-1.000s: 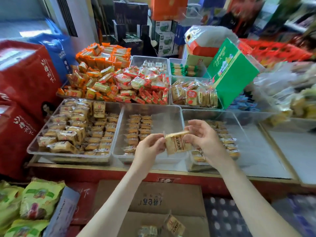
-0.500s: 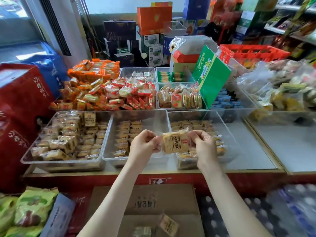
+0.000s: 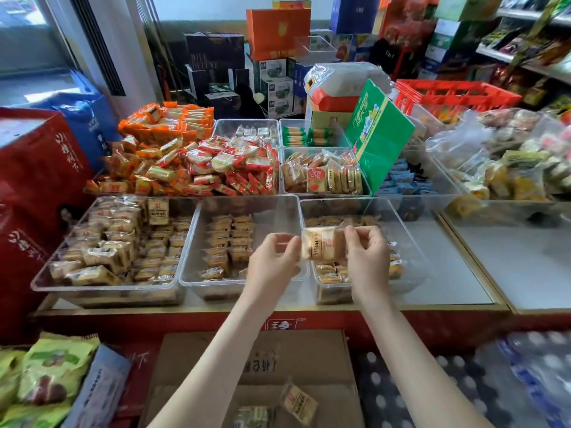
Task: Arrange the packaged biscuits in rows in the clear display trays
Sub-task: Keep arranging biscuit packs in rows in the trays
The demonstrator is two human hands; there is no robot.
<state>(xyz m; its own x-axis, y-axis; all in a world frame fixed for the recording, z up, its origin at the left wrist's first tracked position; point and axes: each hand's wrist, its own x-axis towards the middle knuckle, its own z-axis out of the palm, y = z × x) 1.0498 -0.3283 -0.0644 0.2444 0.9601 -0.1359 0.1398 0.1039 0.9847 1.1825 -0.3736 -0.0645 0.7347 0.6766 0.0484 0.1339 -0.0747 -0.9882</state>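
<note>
Both hands hold one packaged biscuit (image 3: 321,244), a pale yellow wrapped square, by its two side edges. My left hand (image 3: 273,262) pinches its left edge and my right hand (image 3: 366,257) its right edge. The packet hovers over the near left corner of the right clear tray (image 3: 411,239), which holds rows of the same biscuits. The middle clear tray (image 3: 278,217) has two short rows of biscuits at its left side. The left clear tray (image 3: 40,279) is piled with packets.
Behind stand trays of orange and red snack packs (image 3: 191,168) and a green box (image 3: 380,134). A cardboard box (image 3: 262,366) with loose biscuit packets (image 3: 298,404) sits below my arms. Red cartons (image 3: 34,186) flank the left.
My hands have carried the biscuit packet forward and rightward, from in front of the trays to over the right tray's near left corner. The packet now lies flatter.
</note>
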